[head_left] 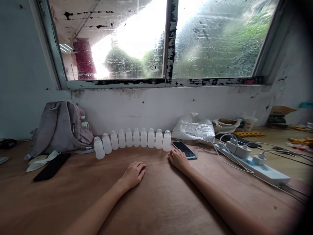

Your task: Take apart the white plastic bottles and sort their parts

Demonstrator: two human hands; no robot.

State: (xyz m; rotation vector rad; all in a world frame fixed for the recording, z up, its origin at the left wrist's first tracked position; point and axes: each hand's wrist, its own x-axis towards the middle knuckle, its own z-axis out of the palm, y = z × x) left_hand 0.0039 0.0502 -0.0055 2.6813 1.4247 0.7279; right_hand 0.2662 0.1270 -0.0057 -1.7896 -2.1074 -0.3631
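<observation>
Several frosted white baby bottles (pixel 143 138) with clear domed caps stand upright in a curved row on the brown table (pixel 156 202). Palm down on the wood, my left hand (pixel 134 174) rests in front of the row's middle, apart from the bottles. Its fingers lie loosely on the surface, with nothing visible in them. My right hand (pixel 179 159) lies palm down near the bottle at the row's right end (pixel 167 141), beside a phone (pixel 184 150). Its fingers are laid out on the table, slightly bent, holding nothing that I can see.
A grey backpack (pixel 61 127) leans at the left, with a black phone-like slab (pixel 52 167) before it. Silvery packaging (pixel 193 129) sits by the wall. At right lies a white power strip (pixel 269 173) with chargers and loose cables. A window (pixel 168 85) is above.
</observation>
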